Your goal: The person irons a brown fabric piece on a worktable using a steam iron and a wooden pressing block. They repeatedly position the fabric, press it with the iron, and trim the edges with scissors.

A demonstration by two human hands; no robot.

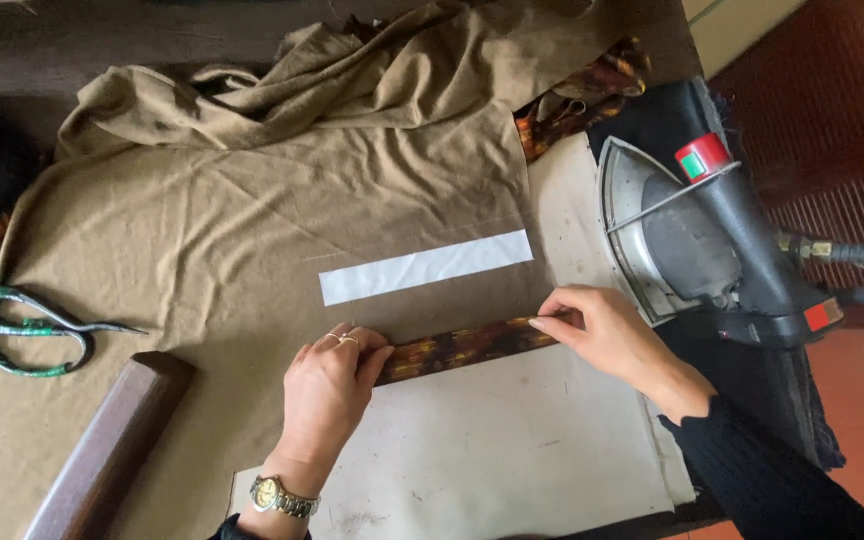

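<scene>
A narrow strip of dark brown patterned fabric (462,347) lies along the front edge of a tan cloth (252,230). My left hand (332,385), with rings and a wristwatch, presses down on the strip's left end. My right hand (602,328) pinches the strip's right end between thumb and fingers. A white rectangular strip (425,267) lies flat on the tan cloth just behind the patterned strip.
A heavy steam iron (702,240) rests on its side at the right, its hose leading off to the right. Scissors with green-wrapped handles (22,330) lie at the left. A dark wooden block (112,440) sits at front left. Under it all is a white padded board (512,440).
</scene>
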